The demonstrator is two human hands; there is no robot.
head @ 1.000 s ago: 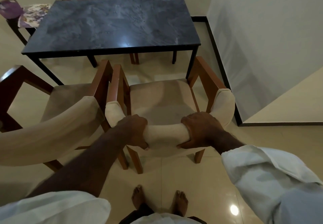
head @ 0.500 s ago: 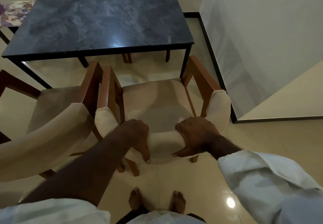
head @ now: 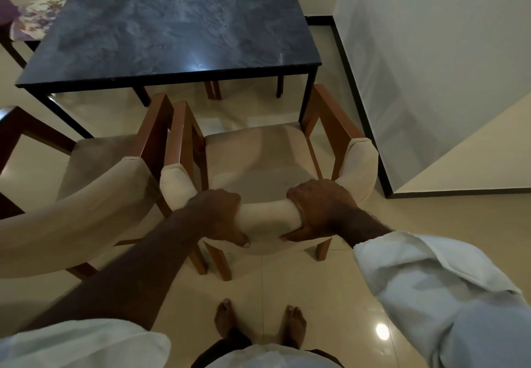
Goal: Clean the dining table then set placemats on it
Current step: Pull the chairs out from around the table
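Glossy beige floor tiles (head: 287,275) cover the room, with a pale wall (head: 431,51) and dark skirting on the right. The dining table (head: 172,31) stands in the middle ground: a dark marbled top on a black frame, its surface showing faint dull smears and one spot of reflected light near the near edge. Beyond the table's left edge, a floral mat (head: 37,20) lies on a low dark stand, with a purple object (head: 7,11) just beside it. Two wooden chair backs show past the far edge. At the near edge, by the right corner, stands a chair (head: 258,163) with a brown wooden frame and beige seat, facing the table. The person stands behind it, bare feet (head: 227,319) on the tiles. Both hands grip the padded backrest (head: 267,214). The left hand (head: 221,212) is curled over the top of the pad, thumb underneath. The right hand (head: 319,209) wraps the pad in the same manner, thumb pressed along its lower face, a white sleeve (head: 416,275) pushed back at the wrist. A second chair (head: 86,195) of the same pattern stands just beside the first on the left, their wooden armrests almost touching.
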